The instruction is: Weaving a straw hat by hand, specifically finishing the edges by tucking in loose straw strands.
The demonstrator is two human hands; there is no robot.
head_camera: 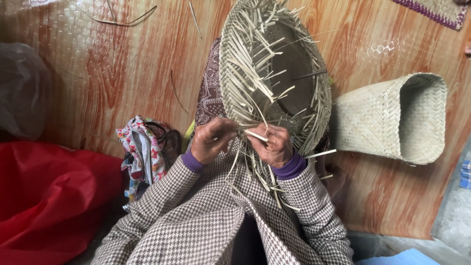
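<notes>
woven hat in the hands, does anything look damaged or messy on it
Nothing looks damaged. The woven hat is unfinished: loose strip ends stick out all round its inside and hang below both hands. The left hand and right hand pinch strips at its near edge. A finished woven basket lies beside it.

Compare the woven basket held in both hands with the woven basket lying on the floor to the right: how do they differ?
The held basket has loose strip ends sticking out all round its rim and inside; the floor basket has a clean, closed edge. The held basket is gripped at its near rim by the left hand and right hand; the floor basket lies untouched on its side. Both are plaited from pale flat strips.
</notes>
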